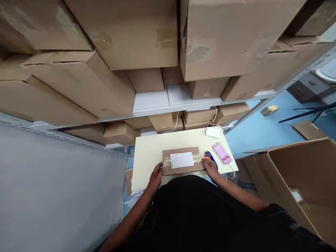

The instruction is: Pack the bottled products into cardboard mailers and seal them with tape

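Observation:
A taped cardboard box (168,170) with a white label (182,160) on its top lies at the near side of a pale yellow table (149,143). Clear tape shows on both sides of the label. My left hand (156,175) grips the box's left end, and my right hand (210,168) has hold of its right end. Just behind my right hand is a blue and orange tape dispenser (208,154), partly hidden by it. Farther right on the table lies a pink, blurred-out item (222,153).
Shelves (152,101) full of large cardboard boxes (231,35) rise beyond the table. A white device (214,132) with cables sits at the table's back right corner. At right stands a big open carton (301,168) with a small parcel inside. A grey wall (60,185) is at left.

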A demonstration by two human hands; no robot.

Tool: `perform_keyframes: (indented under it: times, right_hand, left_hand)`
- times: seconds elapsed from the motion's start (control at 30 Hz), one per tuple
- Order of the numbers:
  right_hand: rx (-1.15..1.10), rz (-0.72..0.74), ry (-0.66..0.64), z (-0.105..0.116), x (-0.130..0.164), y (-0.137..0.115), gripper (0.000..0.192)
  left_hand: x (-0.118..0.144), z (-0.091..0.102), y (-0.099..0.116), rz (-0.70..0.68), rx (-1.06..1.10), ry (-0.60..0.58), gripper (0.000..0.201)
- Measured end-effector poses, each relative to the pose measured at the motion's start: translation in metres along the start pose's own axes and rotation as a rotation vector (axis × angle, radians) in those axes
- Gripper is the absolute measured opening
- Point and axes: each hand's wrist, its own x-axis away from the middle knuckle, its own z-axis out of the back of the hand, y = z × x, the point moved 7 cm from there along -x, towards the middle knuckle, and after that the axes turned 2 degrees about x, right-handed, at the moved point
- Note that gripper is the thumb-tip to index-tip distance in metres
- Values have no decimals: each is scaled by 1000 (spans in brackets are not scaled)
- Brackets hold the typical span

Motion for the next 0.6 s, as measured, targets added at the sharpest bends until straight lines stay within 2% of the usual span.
perform_keyframes:
  times: [0.17,0.4,0.5,0.6]
  right_hand:
    - [-66,18,30,-8,11,-10,46]
    - [-281,65,199,-24,60,-21,47]
    - [-340,73,294,-25,87,-18,50]
    - [-371,94,364,-19,113,-15,50]
  left_hand:
    - [-6,12,17,-88,-5,20,58]
    - [-16,32,48,-188,-13,-162,53]
    - [-19,31,61,-213,-9,-243,53]
    - [-19,20,70,-224,-5,-316,53]
